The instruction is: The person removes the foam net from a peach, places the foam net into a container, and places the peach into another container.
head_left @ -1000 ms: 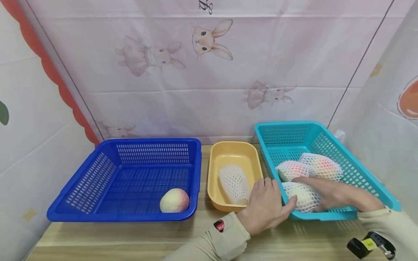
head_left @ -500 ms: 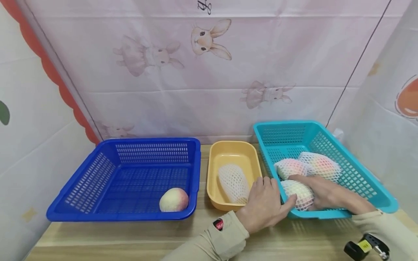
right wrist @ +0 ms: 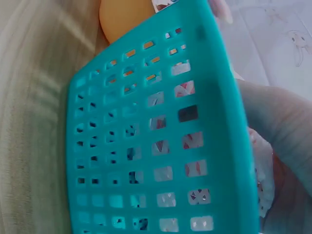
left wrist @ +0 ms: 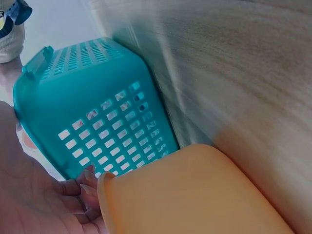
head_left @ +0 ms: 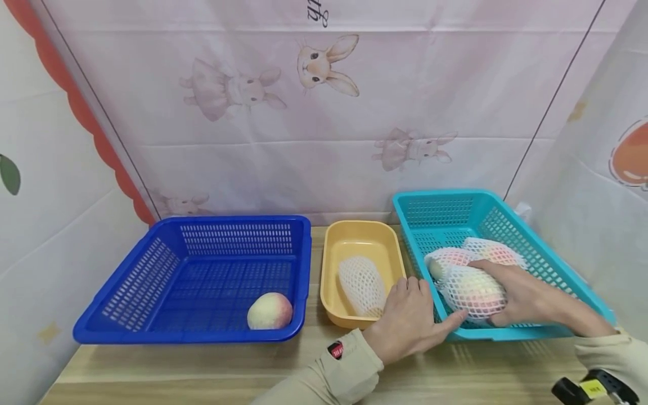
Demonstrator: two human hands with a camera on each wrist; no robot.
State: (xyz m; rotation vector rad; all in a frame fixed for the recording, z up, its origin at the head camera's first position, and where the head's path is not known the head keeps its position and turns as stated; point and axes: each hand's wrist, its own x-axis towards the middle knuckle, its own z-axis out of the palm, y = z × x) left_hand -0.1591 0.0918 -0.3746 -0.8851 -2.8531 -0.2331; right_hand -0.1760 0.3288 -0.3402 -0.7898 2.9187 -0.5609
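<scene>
In the head view my right hand grips a peach in a white foam net and holds it a little above the floor of the teal basket. Two more netted peaches lie behind it. My left hand rests with relaxed fingers against the teal basket's front left corner, thumb along its front wall. The left wrist view shows those fingers between the teal basket and the yellow tub. The right wrist view shows the basket wall with my right hand behind it.
The yellow tub stands between the two baskets and holds one foam net. A blue basket at the left holds one bare peach. Cloth walls close in the back and both sides. Bare wooden tabletop runs along the front.
My right hand has closed round the front netted peach and raised it slightly off the basket floor. The left hand has stayed at the basket's corner.
</scene>
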